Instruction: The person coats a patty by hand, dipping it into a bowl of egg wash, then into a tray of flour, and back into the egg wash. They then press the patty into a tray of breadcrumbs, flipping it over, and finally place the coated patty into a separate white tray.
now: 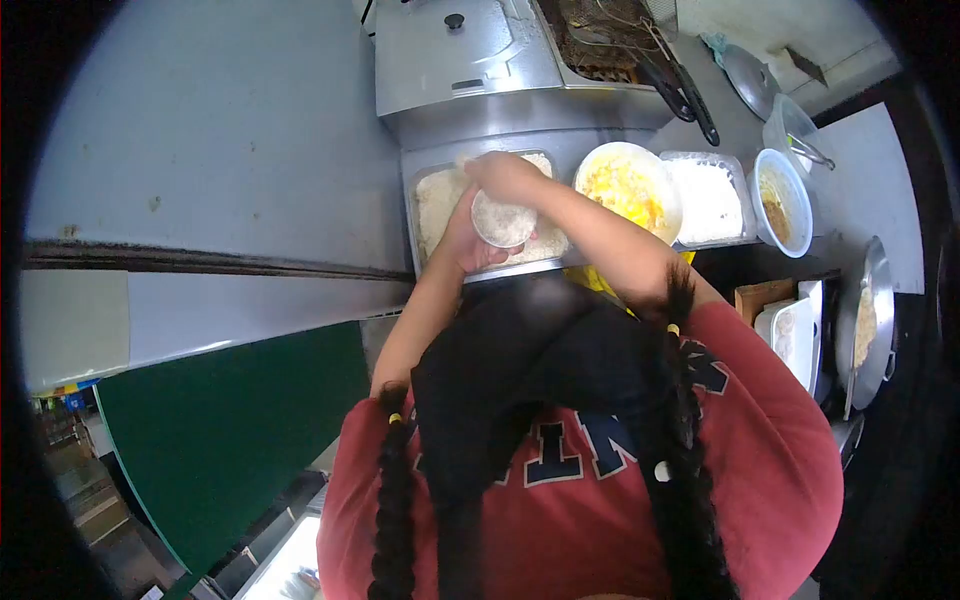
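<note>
My left hand [467, 240] is wrapped around a small round white cup [503, 220] filled with pale crumbs. The cup is held over a metal tray [413, 225] spread with similar pale crumbs [437, 200]. My right hand [505, 178] is closed at the cup's upper rim, its fingertips curled beside a small pale clump that looks like crumbs. Whether it grips that clump is hard to make out. Just right of the tray stands a white bowl [672, 180] holding a yellow and white mixture that looks like egg.
Beyond the bowl are a metal tray with white powder [705, 200] and a light-blue bowl [803, 225] with brownish liquid. Behind stands a fryer [470, 50] with black-handled baskets [690, 95]. At far right is a large metal pan [880, 300]. A grey panel [220, 130] borders the left.
</note>
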The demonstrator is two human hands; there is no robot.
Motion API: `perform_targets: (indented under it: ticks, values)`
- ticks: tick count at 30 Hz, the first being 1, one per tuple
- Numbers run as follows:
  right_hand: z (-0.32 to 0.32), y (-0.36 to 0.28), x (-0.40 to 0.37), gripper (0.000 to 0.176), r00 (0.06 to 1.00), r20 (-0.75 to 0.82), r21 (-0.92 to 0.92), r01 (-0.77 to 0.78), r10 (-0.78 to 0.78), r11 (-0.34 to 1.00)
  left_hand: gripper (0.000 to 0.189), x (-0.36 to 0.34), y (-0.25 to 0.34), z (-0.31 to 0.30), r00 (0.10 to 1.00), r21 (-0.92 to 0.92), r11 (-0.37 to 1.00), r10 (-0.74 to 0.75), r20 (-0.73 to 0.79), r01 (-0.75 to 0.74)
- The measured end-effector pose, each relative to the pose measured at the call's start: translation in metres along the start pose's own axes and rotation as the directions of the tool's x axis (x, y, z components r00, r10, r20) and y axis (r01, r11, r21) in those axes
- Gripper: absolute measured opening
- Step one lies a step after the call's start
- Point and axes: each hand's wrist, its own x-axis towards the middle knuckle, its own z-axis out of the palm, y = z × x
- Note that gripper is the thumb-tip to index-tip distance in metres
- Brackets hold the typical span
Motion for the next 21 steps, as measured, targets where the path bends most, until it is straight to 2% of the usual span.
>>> perform_targets:
  ticks: [1, 2, 4, 5, 7, 11, 12, 13, 14, 15, 16, 17, 18, 19, 20, 21]
  values:
    - [0.008, 0.007, 0.003, 0.051, 0.997, -0.026, -0.130, 0.062, -0.066, 0.990, 0.073, 0.001, 0.000, -0.003, 0.998, -0.001, 0.999, -0.035, 0.055, 0.035]
    - [0.013, 0.016, 0.005, 0.051, 0.997, -0.025, -0.131, 0.063, -0.067, 0.989, 0.073, 0.002, 0.000, -0.007, 0.998, -0.002, 0.999, -0.034, 0.055, 0.034]
    - [0.017, 0.027, 0.003, 0.055, 0.990, -0.111, 0.181, -0.065, 0.086, 0.981, 0.078, 0.001, 0.000, -0.014, 0.952, 0.010, 0.994, -0.106, 0.288, 0.107]
    - [0.016, 0.033, 0.005, 0.055, 0.991, -0.106, 0.178, -0.062, 0.081, 0.982, 0.078, 0.002, -0.002, -0.016, 0.953, 0.006, 0.995, -0.099, 0.285, 0.101]
    - [0.009, 0.037, 0.001, 0.054, 0.977, 0.122, 0.465, -0.210, 0.173, 0.860, 0.084, 0.002, -0.006, -0.010, 0.998, 0.045, 0.997, -0.067, 0.012, 0.066]
    - [0.021, 0.062, 0.005, 0.054, 0.994, 0.065, 0.370, -0.101, 0.083, 0.924, 0.082, 0.002, -0.003, 0.000, 0.994, 0.003, 1.000, -0.028, -0.106, 0.028]
    - [0.026, 0.069, 0.007, 0.054, 0.995, 0.068, 0.365, -0.097, 0.078, 0.926, 0.074, 0.003, 0.001, -0.002, 0.951, 0.178, 0.980, -0.031, -0.309, 0.090]
    - [0.029, 0.074, 0.007, 0.054, 0.982, 0.073, 0.509, -0.188, 0.175, 0.840, 0.066, 0.002, 0.006, -0.002, 0.868, 0.329, 0.926, 0.004, -0.496, 0.184]
    - [0.033, 0.080, 0.007, 0.054, 0.958, 0.098, 0.639, -0.269, 0.271, 0.721, 0.066, -0.003, 0.009, -0.005, 0.867, 0.325, 0.928, 0.007, -0.499, 0.180]
    - [0.030, 0.077, 0.000, 0.054, 0.958, 0.104, 0.636, -0.271, 0.268, 0.722, 0.054, -0.014, 0.013, -0.007, 0.791, 0.834, 0.537, 0.452, -0.412, 0.127]
    - [0.025, 0.071, -0.007, 0.055, 0.935, 0.077, 0.666, -0.307, 0.347, 0.679, 0.042, -0.022, 0.018, -0.006, 0.686, 0.979, -0.090, 0.725, -0.061, 0.183]
    - [0.019, 0.064, -0.014, 0.055, 0.903, 0.052, 0.698, -0.337, 0.426, 0.631, 0.042, -0.025, 0.021, -0.003, 0.684, 0.978, -0.088, 0.726, -0.067, 0.188]
    - [0.020, 0.069, -0.014, 0.055, 0.903, 0.058, 0.699, -0.341, 0.426, 0.628, 0.035, -0.027, 0.024, -0.001, 0.606, 0.919, -0.353, 0.775, 0.181, 0.178]
    - [0.019, 0.074, -0.014, 0.056, 0.904, 0.037, 0.687, -0.333, 0.426, 0.645, 0.031, -0.028, 0.024, 0.001, 0.519, 0.783, -0.591, 0.739, 0.429, 0.193]
    - [0.019, 0.078, -0.013, 0.057, 0.905, 0.013, 0.674, -0.322, 0.425, 0.665, 0.031, -0.028, 0.021, 0.000, 0.520, 0.783, -0.591, 0.738, 0.429, 0.193]
    - [0.019, 0.079, -0.013, 0.057, 0.905, 0.011, 0.674, -0.321, 0.425, 0.665, 0.030, -0.029, 0.017, 0.000, 0.613, 0.836, -0.516, 0.726, 0.311, 0.188]
